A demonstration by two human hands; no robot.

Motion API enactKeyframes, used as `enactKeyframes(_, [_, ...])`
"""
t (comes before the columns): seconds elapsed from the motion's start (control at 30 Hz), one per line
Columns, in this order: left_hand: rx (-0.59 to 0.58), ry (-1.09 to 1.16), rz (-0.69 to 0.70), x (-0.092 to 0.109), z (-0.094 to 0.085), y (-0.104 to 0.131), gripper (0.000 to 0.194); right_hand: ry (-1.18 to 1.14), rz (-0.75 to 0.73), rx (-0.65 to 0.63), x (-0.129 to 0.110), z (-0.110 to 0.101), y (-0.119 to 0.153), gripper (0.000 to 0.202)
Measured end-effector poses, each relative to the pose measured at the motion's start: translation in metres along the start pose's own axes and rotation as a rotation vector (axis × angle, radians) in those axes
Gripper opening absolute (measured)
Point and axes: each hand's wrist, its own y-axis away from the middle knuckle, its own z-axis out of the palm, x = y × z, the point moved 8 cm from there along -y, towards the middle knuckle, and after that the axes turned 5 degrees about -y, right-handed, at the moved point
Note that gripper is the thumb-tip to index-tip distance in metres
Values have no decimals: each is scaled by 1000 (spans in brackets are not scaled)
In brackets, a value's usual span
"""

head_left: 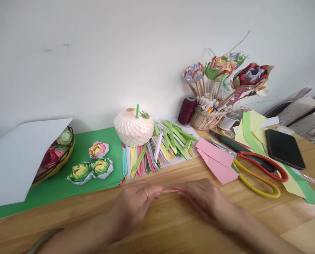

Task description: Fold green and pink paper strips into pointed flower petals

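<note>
A narrow pink paper strip [170,191] is stretched level between my two hands above the wooden table. My left hand [136,199], with a ring on one finger, pinches its left end. The other end is pinched in my right hand [203,197]. Only the strip's thin edge shows; its ends are hidden by my fingers. Pink paper sheets [218,160] lie just beyond my right hand. Behind my hands is a row of folded paper strips [147,155] in green, white, yellow and pink.
Scissors [260,165] with red and yellow handles, a phone [285,148] and green paper [255,130] lie at right. A basket [206,118] holds paper flowers on sticks beside a thread spool [186,111]. Folded paper lotuses [100,165] sit left of a white textured container [133,128].
</note>
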Motion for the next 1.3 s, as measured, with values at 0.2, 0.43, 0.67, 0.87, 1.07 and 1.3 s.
enactKeyframes(0.2, [97,30,-26,-2,-9,-2,18,96,-64,198,-3,-15,4,22])
enactKeyframes(0.43, [88,86,-23,-4,-10,-2,24,0,-55,118,4,-16,3,22])
enactKeyframes(0.67, [67,97,-270,-21,-9,2,21,132,-93,196,4,-25,6,20])
enactKeyframes(0.87, [27,124,-446,-34,-9,5,25,211,29,468,12,-54,14,26])
enactKeyframes(1.07, [-56,238,-373,-24,-2,4,26,89,47,370,1,-47,-3,42])
enactKeyframes(1.3, [-97,320,-425,-26,1,7,29,147,-3,354,-18,-34,-7,32])
